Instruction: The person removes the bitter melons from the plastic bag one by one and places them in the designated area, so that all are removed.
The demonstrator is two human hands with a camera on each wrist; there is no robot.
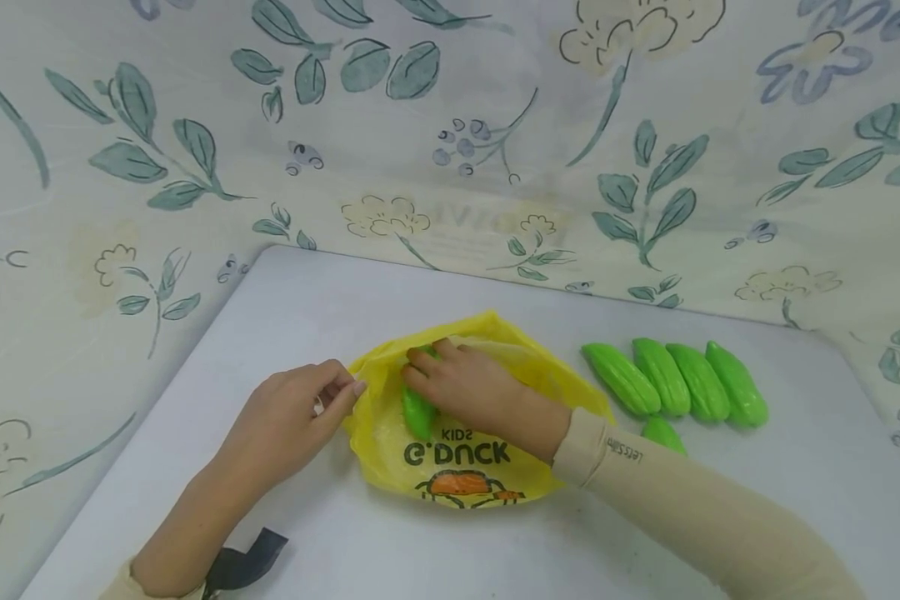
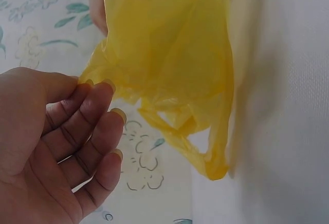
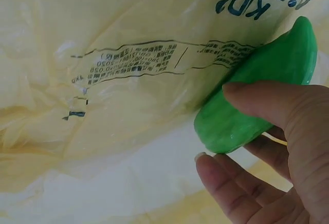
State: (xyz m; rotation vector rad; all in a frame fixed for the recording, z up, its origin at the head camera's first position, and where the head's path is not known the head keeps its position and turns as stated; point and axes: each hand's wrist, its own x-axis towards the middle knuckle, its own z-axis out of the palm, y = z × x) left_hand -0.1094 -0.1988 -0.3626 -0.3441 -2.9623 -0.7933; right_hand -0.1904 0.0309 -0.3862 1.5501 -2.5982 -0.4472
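Observation:
A yellow plastic bag (image 1: 375, 421) with dark print lies on the white table, its mouth spread. At its left edge my left hand (image 1: 285, 421) pinches the rim between thumb and index finger; in the left wrist view the bag's film (image 2: 169, 44) stretches from those fingertips, the other fingers loosely bent. My right hand (image 1: 472, 387) reaches into the mouth, gripping a smooth green toy vegetable (image 3: 226, 124), elongated with a pointed end. The thumb presses its upper side and fingers lie beneath. Part of that toy is covered by my fingers in the head view.
Right of the bag, several similar green toy vegetables (image 1: 697, 383) lie side by side. Another green toy (image 1: 663, 433) is partly hidden by my right sleeve. A black strap (image 1: 247, 567) shows at my left wrist. Floral fabric (image 1: 487, 158) rises behind the table's far edge.

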